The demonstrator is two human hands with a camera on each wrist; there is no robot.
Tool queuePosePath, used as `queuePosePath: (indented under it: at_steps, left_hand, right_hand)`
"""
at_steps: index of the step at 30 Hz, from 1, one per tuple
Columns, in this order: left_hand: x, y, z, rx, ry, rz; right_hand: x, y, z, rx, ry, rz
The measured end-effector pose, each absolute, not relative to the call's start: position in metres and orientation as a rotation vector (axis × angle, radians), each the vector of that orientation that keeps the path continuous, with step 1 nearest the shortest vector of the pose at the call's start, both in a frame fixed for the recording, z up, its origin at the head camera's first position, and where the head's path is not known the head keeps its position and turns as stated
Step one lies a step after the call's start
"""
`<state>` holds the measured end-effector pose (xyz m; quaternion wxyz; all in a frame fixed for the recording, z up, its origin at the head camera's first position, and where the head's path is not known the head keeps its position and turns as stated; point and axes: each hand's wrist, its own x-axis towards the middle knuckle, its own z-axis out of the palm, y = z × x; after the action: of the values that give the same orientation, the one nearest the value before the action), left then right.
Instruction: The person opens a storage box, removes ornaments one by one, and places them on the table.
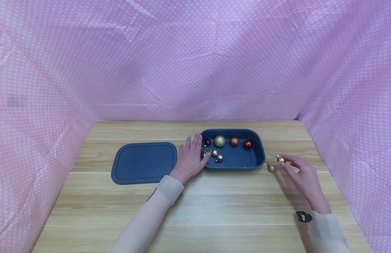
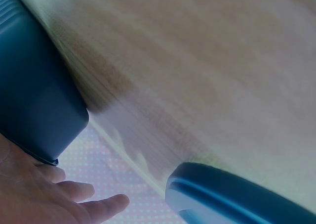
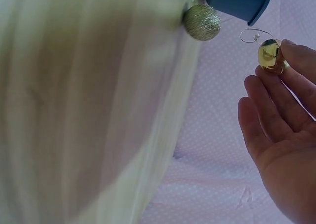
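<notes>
Between thumb and fingertips, my right hand (image 1: 304,177) pinches a small shiny gold bauble (image 3: 269,55) with a thin wire hook, just right of the blue box (image 1: 262,151). A glittery gold bauble (image 1: 271,168) lies on the table beside the box. My left hand (image 1: 190,158) rests with extended fingers on the box's left rim, its thumb over the inside. Inside the box are a large gold glitter bauble (image 1: 219,141), an orange one (image 1: 234,141), a red one (image 1: 247,144), a dark red one (image 1: 207,142) and several small silvery-gold ones (image 1: 219,158).
A flat blue lid (image 1: 145,163) lies on the wooden table (image 1: 214,211), left of the box and close to my left hand. Pink dotted cloth (image 1: 195,70) hangs behind the table and at both sides.
</notes>
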<state>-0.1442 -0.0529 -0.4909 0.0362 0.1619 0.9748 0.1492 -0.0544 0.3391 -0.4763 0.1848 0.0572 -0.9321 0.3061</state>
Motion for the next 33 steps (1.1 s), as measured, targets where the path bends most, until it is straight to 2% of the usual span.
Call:
queuePosePath:
  at_steps: [19,33]
  left_hand:
    - [-0.144,-0.052,-0.49,0.506,3.006,0.463]
    - [-0.144,-0.053,-0.49,0.503,2.999,0.463]
  right_hand:
    - [-0.051,0.366,-0.487,0.128,-2.81,0.892]
    - [-0.055,0.372,-0.493,0.201,-2.858,0.872]
